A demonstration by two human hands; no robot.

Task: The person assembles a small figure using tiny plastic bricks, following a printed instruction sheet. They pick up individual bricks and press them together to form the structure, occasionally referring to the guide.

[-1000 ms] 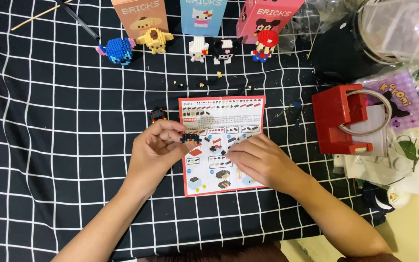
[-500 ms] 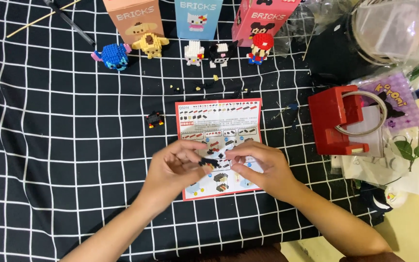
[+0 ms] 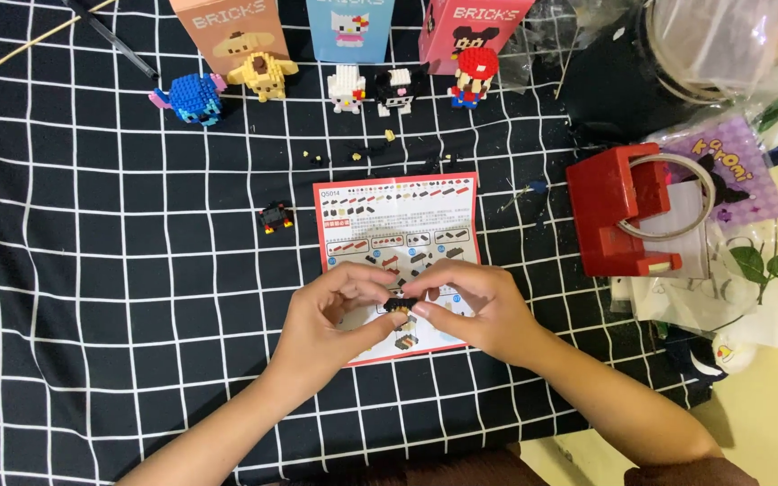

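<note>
- Both hands met over the lower half of the instruction sheet [image 3: 398,229], fingertips pinched together on a tiny dark brick piece [image 3: 396,306].
- Left hand [image 3: 330,324] gripped it from the left, right hand [image 3: 474,310] from the right, so neither was really nearer.
- The piece looked longer left-to-right, but which way it pointed was too small to tell.
- A small black-and-red brick assembly [image 3: 275,217] sat on the checked cloth [image 3: 92,270], up-left of the left hand, well apart.
</note>
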